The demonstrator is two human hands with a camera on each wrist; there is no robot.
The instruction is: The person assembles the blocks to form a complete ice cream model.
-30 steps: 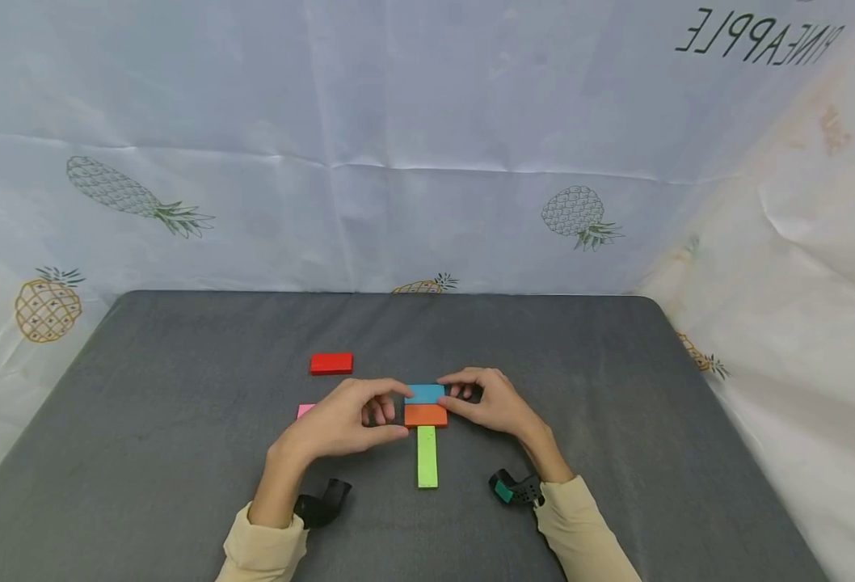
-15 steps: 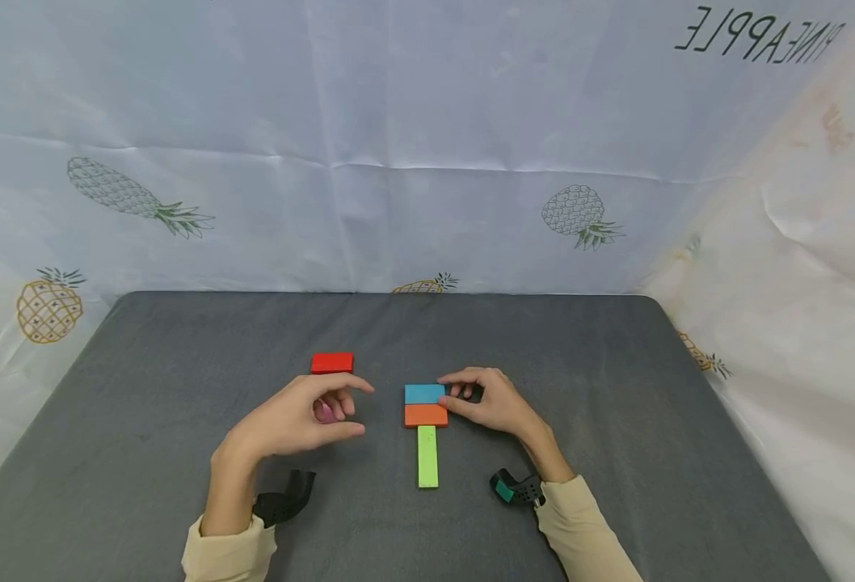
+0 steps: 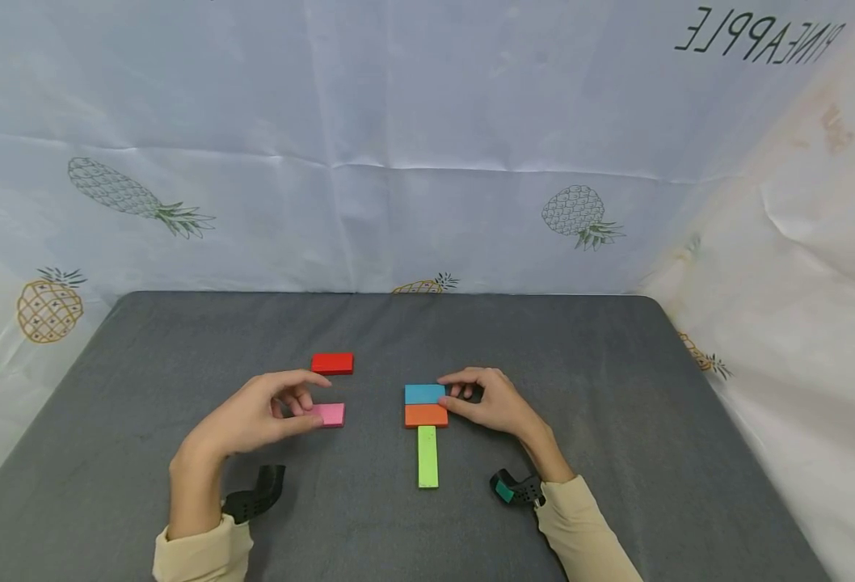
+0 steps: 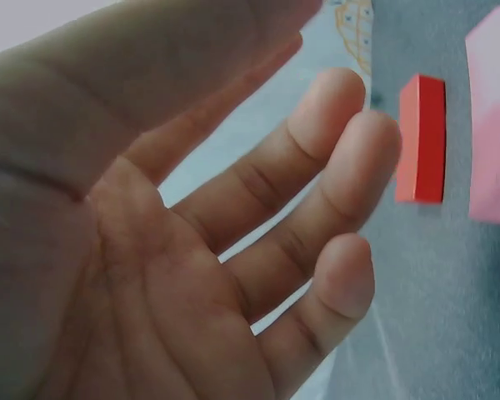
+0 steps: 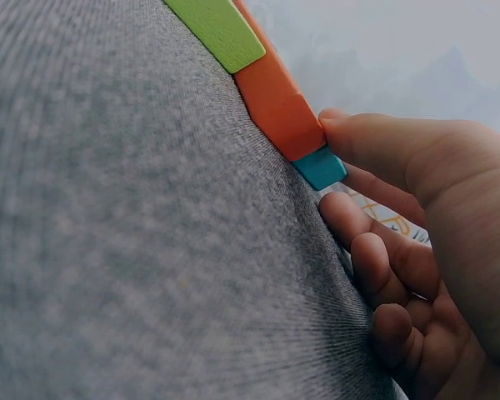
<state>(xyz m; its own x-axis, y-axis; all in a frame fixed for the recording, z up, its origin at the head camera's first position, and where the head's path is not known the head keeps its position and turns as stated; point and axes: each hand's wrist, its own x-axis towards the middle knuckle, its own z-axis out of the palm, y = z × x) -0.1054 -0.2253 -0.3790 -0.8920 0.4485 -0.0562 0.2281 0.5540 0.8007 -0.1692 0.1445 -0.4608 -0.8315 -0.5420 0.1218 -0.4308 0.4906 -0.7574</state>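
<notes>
My left hand (image 3: 253, 412) hovers by a pink block (image 3: 333, 415), fingers loosely bent, with the thumb tip overlapping its left end in the head view. Nothing lies within its grasp in the left wrist view, where the pink block (image 4: 493, 125) stands beyond the fingertips. A blue block (image 3: 424, 394) lies flat against the far side of an orange block (image 3: 425, 415). Below them a light green block (image 3: 427, 457) runs lengthwise toward me, making a T shape. With thumb and index finger my right hand (image 3: 489, 400) pinches the blue block's right end.
A red block (image 3: 332, 363) lies beyond the pink one, close to my left index finger. The dark grey table (image 3: 580, 347) is backed by a pale cloth (image 3: 435, 97) printed with pineapples. Both wrists carry black camera mounts.
My left hand has moved away from the blue and orange blocks, leftward to the pink block, which it had partly covered. The right hand and the T of blocks have stayed put.
</notes>
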